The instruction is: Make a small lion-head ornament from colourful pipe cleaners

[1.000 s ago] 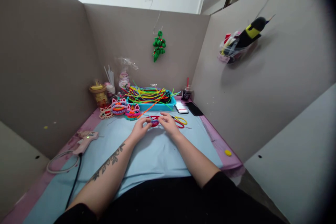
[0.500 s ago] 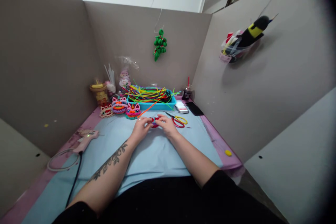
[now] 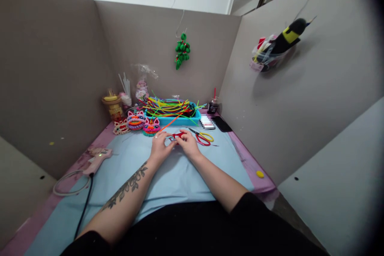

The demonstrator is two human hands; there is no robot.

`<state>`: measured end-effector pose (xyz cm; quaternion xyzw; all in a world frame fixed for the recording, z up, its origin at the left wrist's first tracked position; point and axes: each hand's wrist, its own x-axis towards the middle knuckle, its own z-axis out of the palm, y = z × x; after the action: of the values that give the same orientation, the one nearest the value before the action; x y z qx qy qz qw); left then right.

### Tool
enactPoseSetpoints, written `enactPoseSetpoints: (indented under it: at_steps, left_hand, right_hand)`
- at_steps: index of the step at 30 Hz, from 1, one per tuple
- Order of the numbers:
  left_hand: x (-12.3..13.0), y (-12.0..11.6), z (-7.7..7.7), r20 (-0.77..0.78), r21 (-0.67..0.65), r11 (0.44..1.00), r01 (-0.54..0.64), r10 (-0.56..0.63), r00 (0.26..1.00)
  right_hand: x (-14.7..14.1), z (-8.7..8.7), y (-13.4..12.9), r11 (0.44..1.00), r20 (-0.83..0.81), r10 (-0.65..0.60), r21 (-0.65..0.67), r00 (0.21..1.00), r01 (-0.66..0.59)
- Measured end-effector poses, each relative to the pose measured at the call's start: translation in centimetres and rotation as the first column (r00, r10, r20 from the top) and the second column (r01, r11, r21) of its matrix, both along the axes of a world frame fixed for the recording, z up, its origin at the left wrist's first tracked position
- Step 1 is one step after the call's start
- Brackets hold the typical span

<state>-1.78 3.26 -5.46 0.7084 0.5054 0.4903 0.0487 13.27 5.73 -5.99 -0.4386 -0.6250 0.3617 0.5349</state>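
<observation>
While steadied two-handed, a small red piece (image 3: 178, 136) is pinched

Fingers of left hand (image 3: 161, 146) and right hand (image 3: 189, 144) are closed on it over light-blue sheet (image 3: 174, 184), apparently for control. Black-bladed, red-and-yellow-handled scissors (image 3: 198, 133) are laid by the right hand, presumably for reach.

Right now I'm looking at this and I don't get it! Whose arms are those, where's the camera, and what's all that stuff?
There's no robot here, just a person's two bare hands. The camera sits on the person's head, looking forward and down. The left hand and right hand hold a small red piece between them, with a bit of blue. On the table are scissors, a pink glue gun, a phone, colorful animal heads and a blue tray full of bright, thin sticks.
</observation>
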Motion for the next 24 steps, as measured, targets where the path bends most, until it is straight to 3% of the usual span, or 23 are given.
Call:
enactPoseSetpoints:
  at_steps: [7,11,17,20,24]
  left_hand:
    - [0.2,-0.5,0.8,-0.033,-0.008,0.997,0.082,-0.082,0.996]
    - [0.5,-0.3,0.6,0.191,-0.098,0.990,0.106,-0.086,0.978]
    - [1.2,-0.1,0.3,0.561,-0.262,0.946,0.190,-0.011,0.828]
    - [1.4,-0.2,0.2,0.631,-0.297,0.928,0.227,0.012,0.775]
    - [1.5,0.0,-0.3,0.627,-0.375,0.899,0.227,0.066,0.776]
  right_hand:
    - [-0.1,-0.2,0.0,0.998,0.058,-0.043,0.053,0.997,0.040]
    - [0.0,-0.1,0.2,0.998,0.010,-0.050,0.026,0.999,0.049]
    - [0.1,0.1,0.8,1.000,-0.088,-0.010,-0.022,0.996,0.008]
    - [0.0,0.0,0.9,0.998,-0.139,-0.001,-0.055,0.990,-0.007]
    - [-0.1,-0.2,0.8,0.995,-0.168,0.007,-0.099,0.986,-0.024]
